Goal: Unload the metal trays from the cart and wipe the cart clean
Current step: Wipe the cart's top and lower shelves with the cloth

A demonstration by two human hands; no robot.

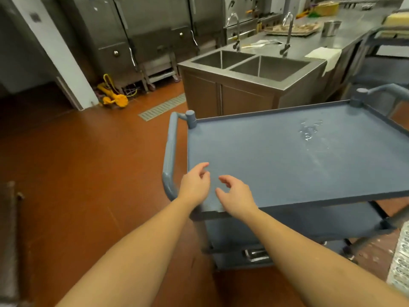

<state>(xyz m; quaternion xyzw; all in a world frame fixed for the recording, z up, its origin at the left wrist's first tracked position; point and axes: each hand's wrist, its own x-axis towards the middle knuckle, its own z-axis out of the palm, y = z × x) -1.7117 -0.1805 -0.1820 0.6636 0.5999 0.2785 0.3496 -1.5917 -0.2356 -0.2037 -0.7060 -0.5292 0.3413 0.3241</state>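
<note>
The left hand [195, 185] and right hand [236, 197], fingers loosely curled and holding nothing, sit side by side over the near left corner of the blue-grey cart [276, 158] top shelf (a wet patch [309, 132] glistens near its far right corner).

No text is legible anywhere. The small dark plate [34, 17] on the white pillar [57, 52] is blurred (likewise the pale sticker [95, 8] on the grey steel cabinet door [106, 29]).
</note>
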